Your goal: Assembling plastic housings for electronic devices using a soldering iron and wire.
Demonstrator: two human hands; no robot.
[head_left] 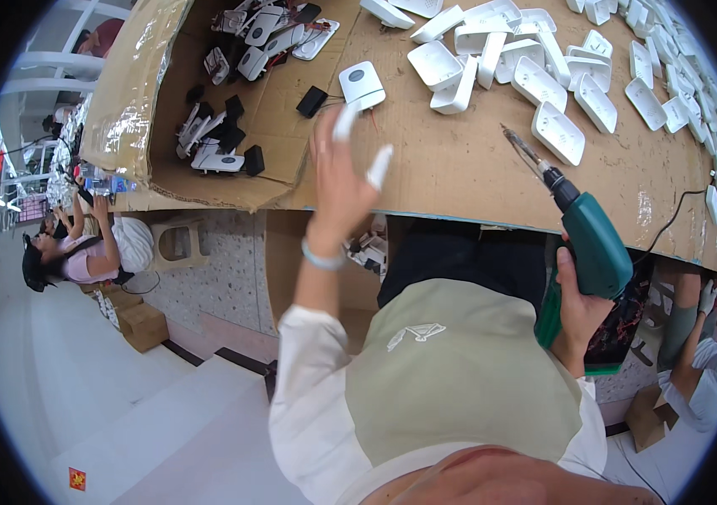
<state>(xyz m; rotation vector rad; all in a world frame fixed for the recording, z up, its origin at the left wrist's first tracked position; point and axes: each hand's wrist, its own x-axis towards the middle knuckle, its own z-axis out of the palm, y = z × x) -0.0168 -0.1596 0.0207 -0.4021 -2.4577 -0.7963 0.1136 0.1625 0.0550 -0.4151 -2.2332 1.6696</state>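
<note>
My left hand [342, 181] reaches over the cardboard-covered table with its fingers apart, white covers on thumb and index finger. The index fingertip overlaps the lower edge of a white square device [363, 84] with a round grey centre; whether it touches cannot be made out. Beside that device lies a small black block [311, 101], and thin wires show close by. My right hand [581, 307] is wrapped round the handle of a green soldering gun [596, 244]. Its metal tip points up and left, above the table near the white plastic shells [558, 133].
An open cardboard box [232, 189] at left holds several white devices with black blocks [224, 162]. Many white shells [645, 103] spread across the far and right table. A black cord [670, 220] runs at right. Other people [98, 252] sit at far left and right.
</note>
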